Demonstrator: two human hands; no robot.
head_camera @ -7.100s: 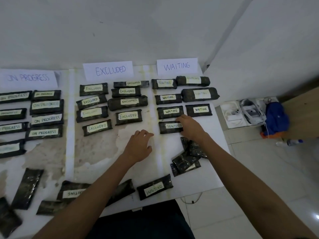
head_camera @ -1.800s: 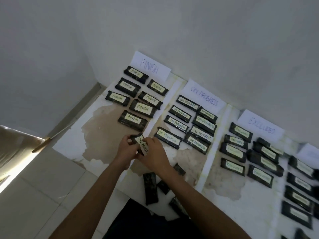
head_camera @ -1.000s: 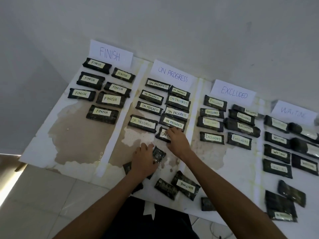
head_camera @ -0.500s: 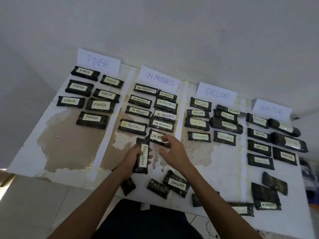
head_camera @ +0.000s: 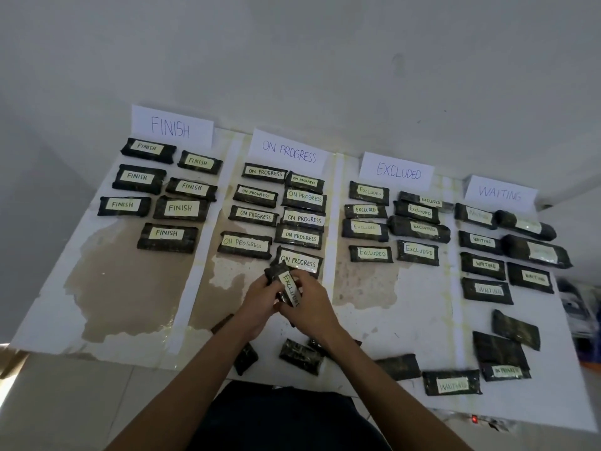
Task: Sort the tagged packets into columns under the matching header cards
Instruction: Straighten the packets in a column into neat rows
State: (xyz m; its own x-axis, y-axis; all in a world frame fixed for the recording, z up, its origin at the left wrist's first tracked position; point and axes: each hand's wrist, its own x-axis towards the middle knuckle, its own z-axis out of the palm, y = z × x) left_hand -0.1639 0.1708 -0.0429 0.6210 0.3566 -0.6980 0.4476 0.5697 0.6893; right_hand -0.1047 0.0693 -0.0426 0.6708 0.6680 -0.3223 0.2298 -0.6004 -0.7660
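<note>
Head | left grip, right grip both pinching EXCLUDED packet | lower end hidden

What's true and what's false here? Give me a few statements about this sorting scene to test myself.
1. The left hand and right hand both hold the EXCLUDED packet. True.
2. The FINISH card stands farthest right. False: it is farthest left; the WAITING card is farthest right.
3. A WAITING packet lies apart from its column, near the front edge. True.
4. Three packets lie under the FINISH card. False: seven FINISH packets lie there.
</note>
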